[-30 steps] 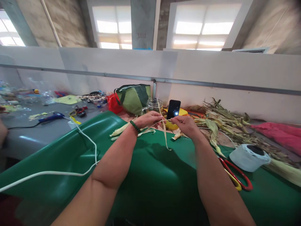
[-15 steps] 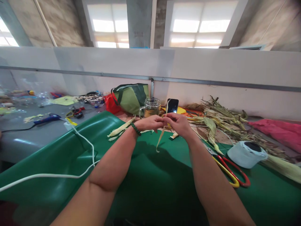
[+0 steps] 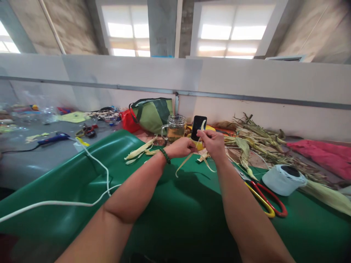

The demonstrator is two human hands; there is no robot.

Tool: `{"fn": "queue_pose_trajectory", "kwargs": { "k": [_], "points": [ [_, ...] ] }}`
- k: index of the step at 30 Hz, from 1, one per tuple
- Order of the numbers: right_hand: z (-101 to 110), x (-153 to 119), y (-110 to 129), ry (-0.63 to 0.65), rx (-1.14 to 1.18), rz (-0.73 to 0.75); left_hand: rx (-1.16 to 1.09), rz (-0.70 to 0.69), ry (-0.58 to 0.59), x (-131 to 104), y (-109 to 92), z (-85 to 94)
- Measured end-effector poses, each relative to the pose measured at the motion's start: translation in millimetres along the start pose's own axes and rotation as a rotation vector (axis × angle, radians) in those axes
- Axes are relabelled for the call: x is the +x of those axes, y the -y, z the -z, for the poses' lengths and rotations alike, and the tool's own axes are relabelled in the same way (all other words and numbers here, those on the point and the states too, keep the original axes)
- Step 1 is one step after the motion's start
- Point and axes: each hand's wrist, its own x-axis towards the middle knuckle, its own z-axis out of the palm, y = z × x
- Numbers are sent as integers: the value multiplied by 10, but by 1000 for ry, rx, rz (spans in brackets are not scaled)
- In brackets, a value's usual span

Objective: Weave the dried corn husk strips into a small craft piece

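Note:
My left hand (image 3: 181, 147), with a green bead bracelet (image 3: 165, 155) at the wrist, pinches a pale corn husk strip (image 3: 183, 164) whose end dangles over the green mat (image 3: 192, 212). Just right of it, my right hand (image 3: 214, 141) is closed on a husk strip too, its tip (image 3: 203, 125) poking up in front of the phone (image 3: 197, 126). Another thin tail hangs below between the hands; whether these are one piece I cannot tell. Husk pieces (image 3: 141, 149) lie on the mat left of my hands. A small husk scrap (image 3: 203, 155) lies beneath them.
Behind the hands stand a glass mug (image 3: 176, 128) of amber liquid and a green bag (image 3: 153, 114). To the right are red-and-yellow-handled scissors (image 3: 270, 201), a pale blue roll (image 3: 283, 179) and dried husks (image 3: 257, 135). A white cable (image 3: 63, 204) and a blue glue gun (image 3: 55, 138) are left.
My hands have moved apart a little, the left lower and the right farther right. A husk tip now shows above the right hand, and a second tail hangs below.

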Motion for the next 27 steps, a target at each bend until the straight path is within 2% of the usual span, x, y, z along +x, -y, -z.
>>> {"fn": "queue_pose_trajectory", "kwargs": {
  "k": [4, 5, 9, 13, 14, 15, 18, 19, 21, 23, 27],
  "points": [
    [96, 90, -34, -198, 267, -63, 164, -62, -587, -41, -83, 141],
    [109, 101, -38, -226, 300, -56, 185, -67, -679, -62, -112, 170],
    [121, 111, -40, -254, 301, -9, 285, -110, -876, -135, -170, 201],
    [139, 114, -60, -307, 311, -13, 150, -124, -1082, -111, -81, 259],
    [146, 117, -71, -318, 327, -24, 108, -92, -1071, -93, -50, 285],
    [151, 120, -82, -324, 345, -36, 100, -58, -979, -75, -24, 306],
    [140, 122, -106, -317, 375, -82, 179, 51, -499, -32, -2, 286],
    [128, 119, -108, -305, 371, -102, 234, 41, -400, -23, -11, 245],
    [98, 111, -102, -269, 364, -150, 358, -27, -297, -15, -36, 134],
    [71, 106, -93, -236, 390, -195, 424, -63, -255, -10, -43, 32],
    [55, 113, -88, -189, 482, -263, 524, -73, -547, -12, -12, -5]
  ]
}}
